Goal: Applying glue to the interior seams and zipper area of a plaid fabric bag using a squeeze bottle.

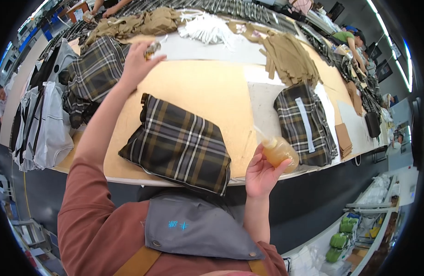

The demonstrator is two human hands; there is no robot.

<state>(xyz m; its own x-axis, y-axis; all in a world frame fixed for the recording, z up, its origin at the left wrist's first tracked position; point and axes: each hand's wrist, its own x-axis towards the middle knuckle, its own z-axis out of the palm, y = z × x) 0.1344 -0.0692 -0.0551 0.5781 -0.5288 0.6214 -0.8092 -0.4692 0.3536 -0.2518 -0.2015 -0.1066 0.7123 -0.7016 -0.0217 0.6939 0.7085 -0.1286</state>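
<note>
My right hand grips a translucent squeeze bottle of amber liquid, its thin nozzle tilted up and to the left. Farther off at the left, my left hand reaches over the table with thumb and fingers apart. A small shiny, yellowish thing shows between them, too small to name. In front of me lies a folded dark plaid fabric piece, overhanging the near table edge. Beside the bottle rests another plaid piece with a pale strip on it.
Plaid bundles and white-and-black fabric fill the table's left side. Brown fabric, white strips and tan strips lie at the back. Brown flat pieces and a black case sit right. Other people work beyond.
</note>
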